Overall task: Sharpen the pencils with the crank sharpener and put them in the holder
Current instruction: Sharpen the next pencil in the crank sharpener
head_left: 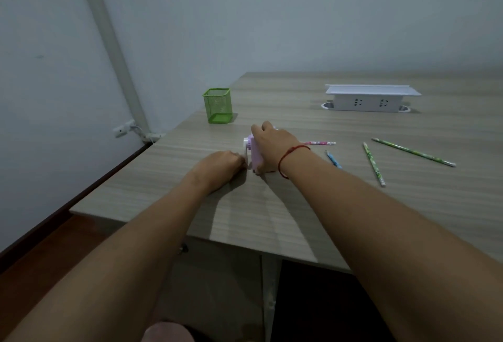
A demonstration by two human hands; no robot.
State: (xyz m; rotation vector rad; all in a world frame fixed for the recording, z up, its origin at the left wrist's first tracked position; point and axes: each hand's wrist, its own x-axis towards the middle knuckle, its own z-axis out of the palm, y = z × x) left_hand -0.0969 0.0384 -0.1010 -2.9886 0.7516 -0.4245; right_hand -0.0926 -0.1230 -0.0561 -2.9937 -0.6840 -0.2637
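A small pink crank sharpener (254,152) stands on the wooden table (299,205). My right hand (272,145) grips its body from above, fingers curled over the top. To its left, my left hand (223,163) is curled at the white crank handle (246,151) and seems to pinch it. A pink pencil (319,143) sticks out to the right from behind my right hand; whether its tip is in the sharpener is hidden. A blue pencil (333,159) and two green pencils (374,164) (413,152) lie to the right. The green mesh holder (217,105) stands behind, with nothing visible in it.
A white power-socket box (371,98) sits at the back right of the table. The table's left edge runs close to the wall, where a cable and plug (128,129) hang. The near table edge lies under my forearms.
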